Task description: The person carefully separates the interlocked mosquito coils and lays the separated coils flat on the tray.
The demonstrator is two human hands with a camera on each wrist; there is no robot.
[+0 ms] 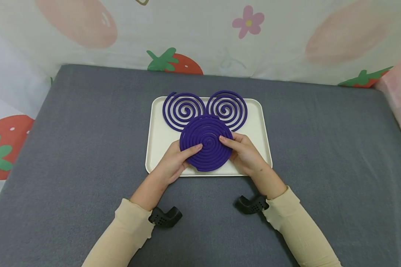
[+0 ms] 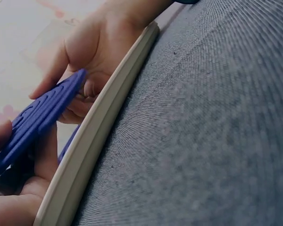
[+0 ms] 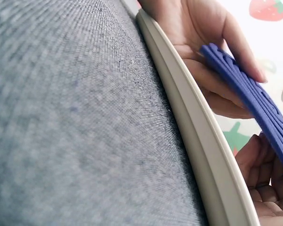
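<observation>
Both hands hold a tightly wound purple mosquito coil [image 1: 207, 126] in front of the body, tilted and raised over the white tray [image 1: 160, 139]. My left hand [image 1: 170, 163] grips its left side, thumb on the face and fingers behind. On its right side my right hand [image 1: 247, 154] grips it the same way, thumb tip near the centre. Behind it, two loosened single coils, a left coil [image 1: 166, 113] and a right coil [image 1: 244, 111], lie side by side over the tray's far edge. The held coil hides their near parts. Each wrist view shows the held coil edge-on between both hands.
A grey cloth [image 1: 87, 167] covers the table under the tray. Behind the table hangs a pale curtain [image 1: 280, 40] with strawberries and flowers. A black wrist device sits below each sleeve cuff, the left device [image 1: 165, 217] and the right device [image 1: 251, 205].
</observation>
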